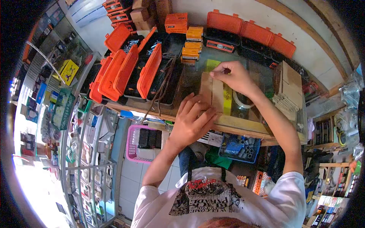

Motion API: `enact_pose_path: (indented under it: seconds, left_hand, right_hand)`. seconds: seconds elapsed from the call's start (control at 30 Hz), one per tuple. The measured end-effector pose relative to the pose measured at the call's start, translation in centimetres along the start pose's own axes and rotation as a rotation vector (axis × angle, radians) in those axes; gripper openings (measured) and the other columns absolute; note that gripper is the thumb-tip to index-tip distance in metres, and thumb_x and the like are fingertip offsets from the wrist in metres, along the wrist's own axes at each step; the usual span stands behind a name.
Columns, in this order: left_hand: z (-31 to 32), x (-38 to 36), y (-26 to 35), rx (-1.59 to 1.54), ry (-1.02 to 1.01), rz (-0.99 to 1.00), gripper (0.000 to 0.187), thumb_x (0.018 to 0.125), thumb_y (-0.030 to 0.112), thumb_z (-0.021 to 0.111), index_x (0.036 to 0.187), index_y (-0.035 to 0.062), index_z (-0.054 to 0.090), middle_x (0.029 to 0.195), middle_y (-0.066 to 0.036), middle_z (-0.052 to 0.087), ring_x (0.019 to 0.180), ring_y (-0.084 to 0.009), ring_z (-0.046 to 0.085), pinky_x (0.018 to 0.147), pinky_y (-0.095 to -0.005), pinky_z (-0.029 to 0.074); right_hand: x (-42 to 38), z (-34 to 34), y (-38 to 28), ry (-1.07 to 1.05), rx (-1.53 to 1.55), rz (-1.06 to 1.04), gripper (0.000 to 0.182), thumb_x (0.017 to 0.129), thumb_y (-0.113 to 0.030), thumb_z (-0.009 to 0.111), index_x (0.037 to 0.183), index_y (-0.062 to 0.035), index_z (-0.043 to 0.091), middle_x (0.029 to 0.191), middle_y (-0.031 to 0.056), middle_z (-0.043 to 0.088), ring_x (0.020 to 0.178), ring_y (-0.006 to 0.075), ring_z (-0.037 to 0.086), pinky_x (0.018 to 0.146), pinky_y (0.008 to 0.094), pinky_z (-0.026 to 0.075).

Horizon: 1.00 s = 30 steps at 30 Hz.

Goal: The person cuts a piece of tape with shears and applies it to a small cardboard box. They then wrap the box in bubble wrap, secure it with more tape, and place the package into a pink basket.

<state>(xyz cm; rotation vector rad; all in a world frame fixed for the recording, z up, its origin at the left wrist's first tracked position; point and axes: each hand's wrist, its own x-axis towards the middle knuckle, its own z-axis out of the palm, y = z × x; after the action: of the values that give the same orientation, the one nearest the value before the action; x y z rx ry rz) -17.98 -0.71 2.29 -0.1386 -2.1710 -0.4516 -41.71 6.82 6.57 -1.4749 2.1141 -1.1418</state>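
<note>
A flat piece of brown cardboard, apparently a folded-down box, lies on the glass tabletop before me. My left hand presses on its lower left edge, fingers bent over it. At the top edge my right hand pinches the cardboard between thumb and fingers. Beside it, partly under my right forearm, sits a pale ring that looks like a tape roll. A yellow printed strip shows along the cardboard's right side.
Left are black cases with raised orange lids; dark cords hang over the edge. Small orange boxes are stacked behind. Flattened cartons stand right. Below are a pink basket and a blue crate.
</note>
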Motion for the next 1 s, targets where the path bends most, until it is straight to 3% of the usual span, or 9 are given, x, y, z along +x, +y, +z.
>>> enact_pose_path:
  seconds: [0.07,0.17,0.27,0.37,0.47,0.67,1.0]
  left_hand:
    - [-0.4,0.2,0.8,0.069,-0.003,-0.038,0.038,0.079,0.017,0.080,0.113,0.0110,0.066,0.115,-0.008,0.062,0.119,-0.0329,0.058,0.105,-0.0535,0.045]
    - [-0.7,0.2,1.7,0.045,-0.036,-0.169,0.040,0.081,0.020,0.080,0.116,0.0095,0.064,0.121,-0.011,0.059,0.123,-0.0350,0.057,0.106,-0.0534,0.045]
    - [-0.4,-0.2,1.8,0.092,0.002,-0.235,0.045,0.083,0.022,0.081,0.121,0.0074,0.062,0.128,-0.015,0.057,0.122,-0.0397,0.058,0.103,-0.0517,0.049]
    - [-0.1,-1.3,2.0,-0.033,-0.016,-0.368,0.050,0.083,0.024,0.083,0.125,0.0055,0.062,0.134,-0.018,0.057,0.122,-0.0426,0.060,0.098,-0.0488,0.053]
    - [0.2,-2.0,1.6,-0.012,0.015,-0.319,0.058,0.081,0.022,0.086,0.130,0.0055,0.061,0.139,-0.021,0.057,0.121,-0.0418,0.062,0.095,-0.0458,0.056]
    - [0.6,-2.3,1.4,-0.149,0.098,-0.411,0.059,0.078,0.019,0.088,0.129,0.0050,0.062,0.141,-0.020,0.058,0.126,-0.0399,0.061,0.096,-0.0454,0.056]
    - [0.7,-2.4,0.5,-0.081,0.080,-0.275,0.056,0.076,0.012,0.090,0.126,0.0068,0.066,0.140,-0.018,0.060,0.123,-0.0372,0.064,0.097,-0.0431,0.057]
  right_hand:
    - [-0.2,0.1,0.0,0.028,-0.023,-0.002,0.028,0.089,-0.028,0.078,0.094,-0.0003,0.077,0.083,0.0107,0.076,0.074,0.0146,0.067,0.071,0.0338,0.053]
    - [-1.1,0.2,-0.6,0.075,-0.070,0.045,0.024,0.093,-0.023,0.077,0.092,0.0009,0.076,0.078,0.0019,0.072,0.075,0.0067,0.058,0.070,0.0279,0.049]
    - [-1.8,-0.2,-1.9,0.083,-0.073,0.113,0.023,0.092,-0.022,0.077,0.091,0.0011,0.076,0.079,0.0023,0.072,0.075,0.0068,0.059,0.071,0.0279,0.049]
    - [-2.3,-0.2,-1.5,0.052,0.013,0.018,0.023,0.091,-0.022,0.078,0.091,0.0015,0.076,0.079,0.0029,0.072,0.075,0.0071,0.060,0.071,0.0275,0.049]
    - [-1.9,-0.5,-0.9,-0.008,0.056,0.056,0.023,0.090,-0.021,0.078,0.090,0.0017,0.076,0.080,0.0028,0.072,0.076,0.0072,0.060,0.071,0.0273,0.049]
    - [-1.6,-0.3,0.3,0.012,0.095,0.053,0.027,0.087,-0.027,0.080,0.088,0.0001,0.077,0.080,0.0070,0.075,0.072,0.0114,0.064,0.069,0.0316,0.052]
    - [-2.0,-0.3,-0.8,0.005,0.100,0.089,0.027,0.088,-0.028,0.080,0.091,-0.0011,0.076,0.087,0.0082,0.076,0.080,0.0135,0.067,0.075,0.0323,0.053]
